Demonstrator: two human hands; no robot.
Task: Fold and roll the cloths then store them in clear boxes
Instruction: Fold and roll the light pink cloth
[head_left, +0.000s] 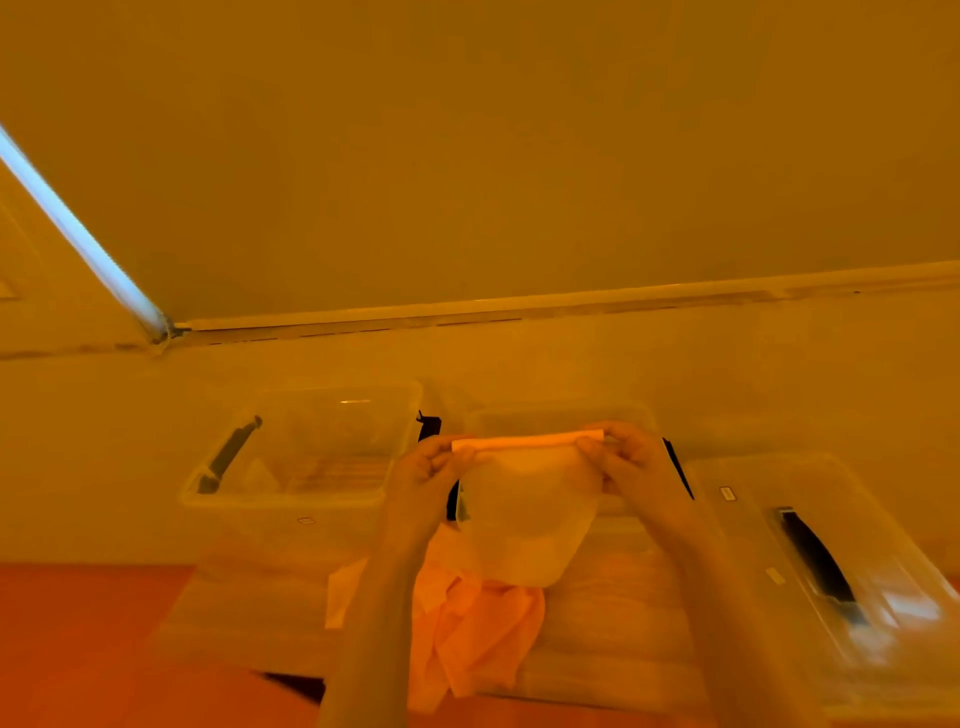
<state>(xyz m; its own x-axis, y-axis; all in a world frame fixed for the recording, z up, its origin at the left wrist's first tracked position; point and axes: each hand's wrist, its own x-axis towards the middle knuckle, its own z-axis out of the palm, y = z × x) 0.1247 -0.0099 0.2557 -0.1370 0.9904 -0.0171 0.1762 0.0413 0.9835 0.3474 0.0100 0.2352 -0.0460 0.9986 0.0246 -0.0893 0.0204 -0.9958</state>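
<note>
Amber-lit room, pale wall, orange floor strip at 7 o'clock. Three clear plastic boxes (311, 447). Left hand (428, 470) and right hand (631, 460) each pinch one pale translucent cloth (524, 509); crumpled orange cloth (478, 629) below.

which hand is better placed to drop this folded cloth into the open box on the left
Left, probably. The left hand and right hand both pinch the folded cloth at its top corners, but the left hand sits right beside the open clear box.

Both hands (427, 467) (626, 457) raised, fingers pinched.
</note>
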